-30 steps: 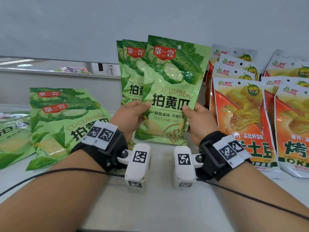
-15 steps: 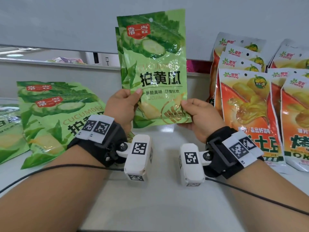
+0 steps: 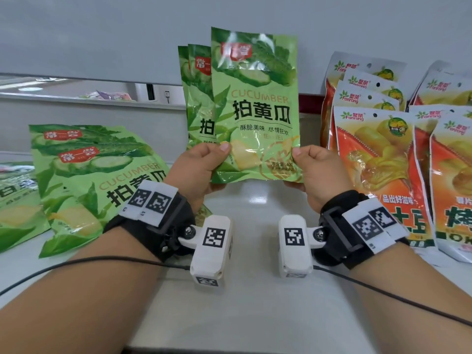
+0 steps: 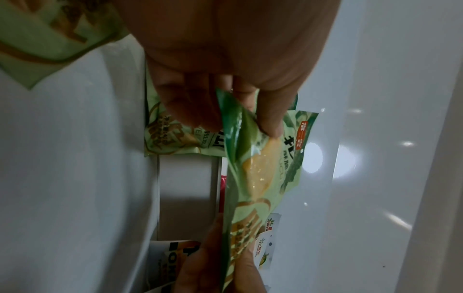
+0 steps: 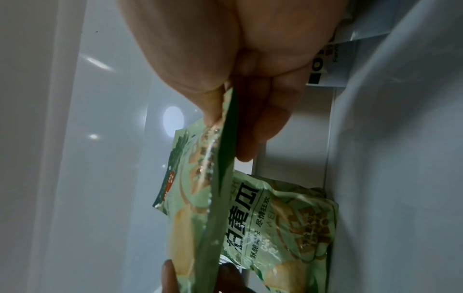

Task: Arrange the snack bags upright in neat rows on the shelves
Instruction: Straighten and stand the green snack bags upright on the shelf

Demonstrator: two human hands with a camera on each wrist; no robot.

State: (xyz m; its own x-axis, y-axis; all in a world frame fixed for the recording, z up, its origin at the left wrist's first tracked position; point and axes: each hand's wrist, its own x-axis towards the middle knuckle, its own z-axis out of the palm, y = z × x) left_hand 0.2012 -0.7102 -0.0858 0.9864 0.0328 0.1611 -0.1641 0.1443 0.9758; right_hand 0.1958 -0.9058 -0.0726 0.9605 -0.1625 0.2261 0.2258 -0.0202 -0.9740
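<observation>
Both hands hold one green cucumber snack bag (image 3: pixel 255 106) upright above the white shelf (image 3: pixel 250 290). My left hand (image 3: pixel 201 169) pinches its lower left corner and my right hand (image 3: pixel 315 171) its lower right corner, thumbs on the front. Two more green bags (image 3: pixel 195 98) stand upright just behind it, showing at its left. In the left wrist view my left hand (image 4: pixel 238 107) grips the bag's edge (image 4: pixel 253 172). The right wrist view shows my right hand (image 5: pixel 245 111) on the bag's other edge (image 5: pixel 200 198), with a standing green bag (image 5: pixel 283 218) beyond.
Orange snack bags (image 3: pixel 373 159) stand in rows at the right, close to my right hand. Several green bags (image 3: pixel 89 175) lie flat in a pile at the left. The shelf's back wall (image 3: pixel 127 34) rises behind everything.
Both hands have lifted the green bag off the shelf surface. It now hangs higher and a little to the right of the two standing green bags.
</observation>
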